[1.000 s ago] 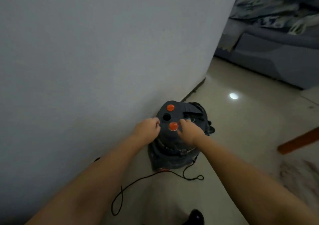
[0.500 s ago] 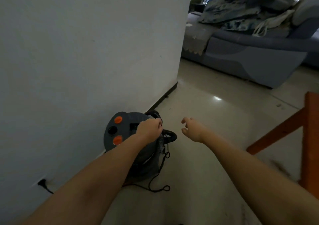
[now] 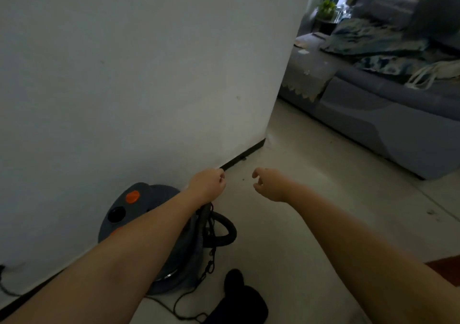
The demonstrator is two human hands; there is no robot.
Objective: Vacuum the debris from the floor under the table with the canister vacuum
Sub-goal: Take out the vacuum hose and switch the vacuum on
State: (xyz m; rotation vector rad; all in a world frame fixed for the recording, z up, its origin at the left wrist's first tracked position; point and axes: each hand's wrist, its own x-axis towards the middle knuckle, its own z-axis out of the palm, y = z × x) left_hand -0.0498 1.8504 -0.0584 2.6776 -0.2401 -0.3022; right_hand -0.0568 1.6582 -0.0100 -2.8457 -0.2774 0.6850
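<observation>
Gripping the black hose just above the canister vacuum, the left hand sits near the middle of the frame with its fingers curled tight into a fist around the hose's upper end. The right hand hangs beside it, a little to the right, holding nothing, its fingers loosely bent and apart. The two hands do not touch.

The vacuum stands at lower left of the frame, on the pale floor and close against the white wall. Its dark grey top carries an orange button and a round black hole. The hose loops out to the vacuum's right, and a thin black cord trails over the floor below it. A dark shoe shows at the bottom edge. At upper right a grey sofa is heaped with rumpled cloth. Small specks of dirt dot the floor at right.
</observation>
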